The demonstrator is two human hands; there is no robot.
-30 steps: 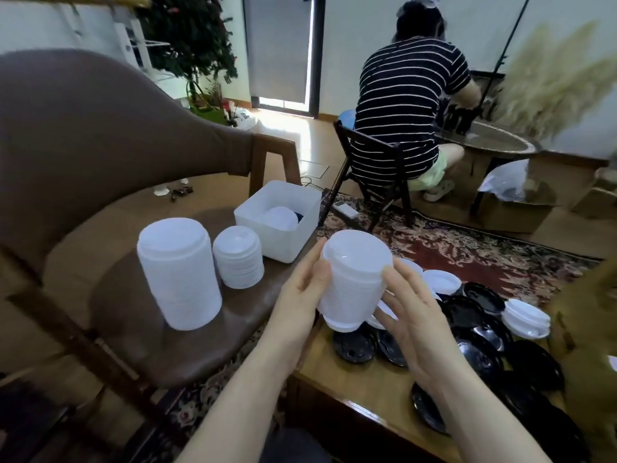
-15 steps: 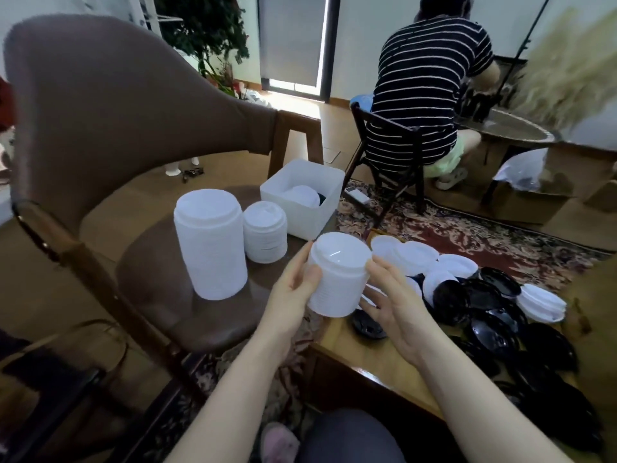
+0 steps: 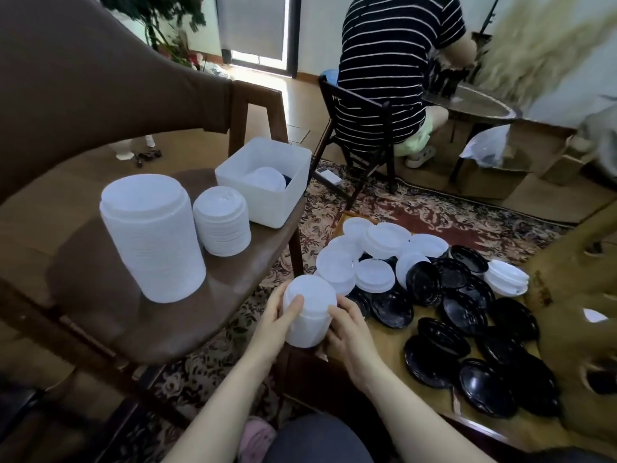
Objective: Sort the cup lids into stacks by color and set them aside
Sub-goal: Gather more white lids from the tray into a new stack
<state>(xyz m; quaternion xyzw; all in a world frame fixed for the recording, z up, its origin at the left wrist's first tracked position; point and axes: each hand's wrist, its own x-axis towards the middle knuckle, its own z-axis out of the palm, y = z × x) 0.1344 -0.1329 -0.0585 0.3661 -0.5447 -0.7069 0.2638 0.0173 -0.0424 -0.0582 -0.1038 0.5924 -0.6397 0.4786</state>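
I see my left hand (image 3: pixel 279 317) and my right hand (image 3: pixel 347 329) wrapped around opposite sides of a short stack of white lids (image 3: pixel 309 312), fingers curled against it, at the near left corner of the wooden counter (image 3: pixel 394 349). Just behind it, loose white lids (image 3: pixel 360 259) lie in an overlapping heap, with black lids (image 3: pixel 467 315) spread across the counter to the right and another small white stack (image 3: pixel 505 278) at the far side. On the brown chair seat (image 3: pixel 167 315) to the left stand a tall white lid stack (image 3: pixel 152 237), a shorter white stack (image 3: pixel 222 220) beside it, and a white bin (image 3: pixel 263 182) holding a lid. A person in a striped shirt (image 3: pixel 387 58) sits beyond, facing away.
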